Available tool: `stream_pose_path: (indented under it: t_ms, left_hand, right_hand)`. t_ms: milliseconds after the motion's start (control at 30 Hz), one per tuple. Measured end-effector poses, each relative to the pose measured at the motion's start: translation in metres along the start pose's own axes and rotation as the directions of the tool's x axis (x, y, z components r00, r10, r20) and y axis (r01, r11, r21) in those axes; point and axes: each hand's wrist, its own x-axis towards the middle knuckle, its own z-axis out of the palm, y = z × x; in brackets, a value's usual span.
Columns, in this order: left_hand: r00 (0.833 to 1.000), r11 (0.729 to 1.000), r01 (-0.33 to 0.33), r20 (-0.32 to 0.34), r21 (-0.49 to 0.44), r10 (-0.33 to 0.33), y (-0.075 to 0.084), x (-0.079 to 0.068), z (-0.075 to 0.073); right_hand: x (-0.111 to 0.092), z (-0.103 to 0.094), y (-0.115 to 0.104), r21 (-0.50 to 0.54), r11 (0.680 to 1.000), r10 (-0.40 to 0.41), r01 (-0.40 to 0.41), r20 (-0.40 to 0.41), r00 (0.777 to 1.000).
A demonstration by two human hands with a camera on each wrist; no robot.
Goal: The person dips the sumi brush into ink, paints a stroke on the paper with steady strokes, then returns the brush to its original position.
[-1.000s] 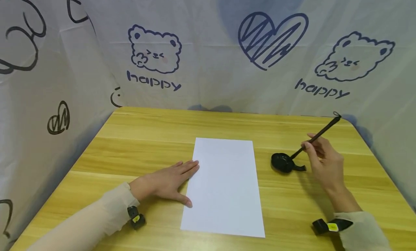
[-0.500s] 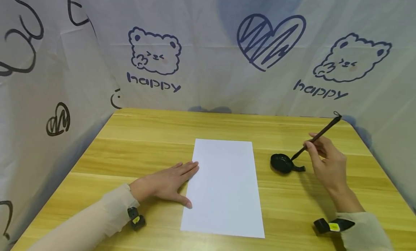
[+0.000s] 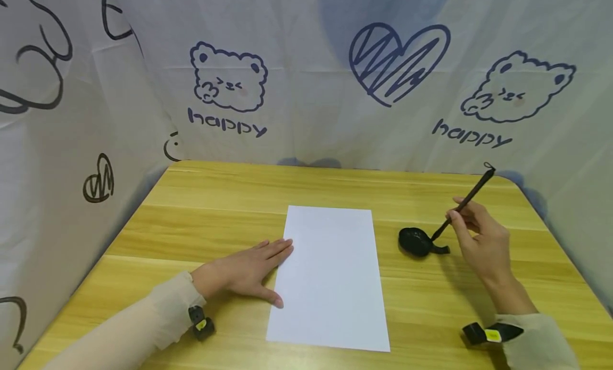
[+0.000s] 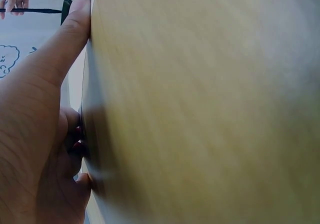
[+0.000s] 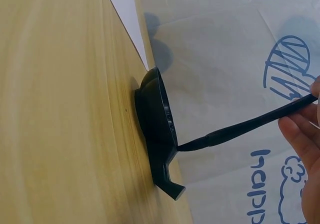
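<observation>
A blank white sheet of paper lies upright-wise in the middle of the wooden table. On its left edge rests my left hand, palm down, with the fingers stretched out and the thumb spread. To the right of the sheet sits a small black ink dish with a short curved handle. My right hand pinches a dark writing brush between thumb and fingers, the shaft slanting up to a loop. In the right wrist view the tip of the brush touches the rim of the ink dish by its handle.
The pale wooden table ends at a white cloth backdrop with drawn hearts, bears and words. Another cloth stands along the left side. Black camera straps sit at both wrists.
The top of the brush has swung slightly left, and its tip has shifted a little toward the dish's handle side. The left hand and the paper stay where they were.
</observation>
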Motion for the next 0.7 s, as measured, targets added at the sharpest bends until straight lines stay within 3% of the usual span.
stream_pose_path:
  t_ms: [700]
  left_hand:
    - [1.000, 1.000, 0.002, 0.010, -0.014, -0.002, 0.0003, -0.0013, -0.0030]
  right_hand:
    - [0.0038, -0.0010, -0.0054, -0.025, 0.999, 0.037, -0.036, 0.025, 0.999]
